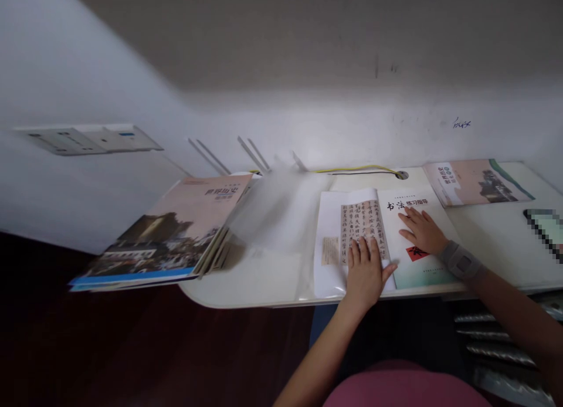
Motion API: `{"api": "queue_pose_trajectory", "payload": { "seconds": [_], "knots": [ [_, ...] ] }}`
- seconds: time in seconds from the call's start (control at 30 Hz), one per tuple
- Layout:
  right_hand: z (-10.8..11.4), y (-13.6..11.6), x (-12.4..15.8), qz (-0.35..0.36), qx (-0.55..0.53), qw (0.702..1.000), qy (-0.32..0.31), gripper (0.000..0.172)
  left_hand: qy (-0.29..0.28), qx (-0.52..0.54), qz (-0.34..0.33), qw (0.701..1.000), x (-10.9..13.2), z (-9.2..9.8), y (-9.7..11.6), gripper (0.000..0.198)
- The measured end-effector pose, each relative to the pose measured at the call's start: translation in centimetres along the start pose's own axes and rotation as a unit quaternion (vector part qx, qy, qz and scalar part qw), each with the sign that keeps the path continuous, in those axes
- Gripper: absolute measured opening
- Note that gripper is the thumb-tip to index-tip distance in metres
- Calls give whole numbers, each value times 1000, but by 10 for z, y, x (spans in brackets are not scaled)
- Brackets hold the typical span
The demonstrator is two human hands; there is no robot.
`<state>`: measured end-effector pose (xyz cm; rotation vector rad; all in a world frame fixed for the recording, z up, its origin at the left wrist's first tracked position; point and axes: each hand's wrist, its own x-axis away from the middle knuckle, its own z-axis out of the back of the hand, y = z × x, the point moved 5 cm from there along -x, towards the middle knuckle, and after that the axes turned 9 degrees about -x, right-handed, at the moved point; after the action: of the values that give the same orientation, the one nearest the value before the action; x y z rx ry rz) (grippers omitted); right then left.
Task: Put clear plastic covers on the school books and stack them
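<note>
A calligraphy book [407,266] lies opened flat near the desk's front edge, its cover on the right and a page of handwritten characters on the left. My left hand [365,272] rests on the lower part of the left side, fingers stretched out and thumb spread towards the fold. Across the cover on the right lies my right hand [423,231], fingers spread, with a grey band on its wrist. Clear plastic film [303,266] shows beside and under the book's left edge.
A stack of books [162,225] overhangs the desk's left end. Behind it stands a router with several antennas [255,152], partly blurred. Another history book [479,183] lies at the back right, near a dark-edged device [545,231]. A yellow cable [365,168] runs to a desk hole.
</note>
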<state>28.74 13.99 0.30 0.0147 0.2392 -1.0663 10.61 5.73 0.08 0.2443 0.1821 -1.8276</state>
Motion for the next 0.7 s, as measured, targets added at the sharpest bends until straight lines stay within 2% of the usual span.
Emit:
{"api": "queue_pose_trajectory", "payload": {
  "seconds": [0.33,0.53,0.7],
  "knots": [
    [0,0,-1,-1,-1,1000,10,51,6,-54,8,998,3,2,-7,80],
    [1,-2,0,2,2,1000,13,51,18,-39,-75,996,2,9,11,64],
    [-2,2,-1,-8,0,1000,12,51,-13,-25,-63,998,-3,6,10,68]
  ]
}}
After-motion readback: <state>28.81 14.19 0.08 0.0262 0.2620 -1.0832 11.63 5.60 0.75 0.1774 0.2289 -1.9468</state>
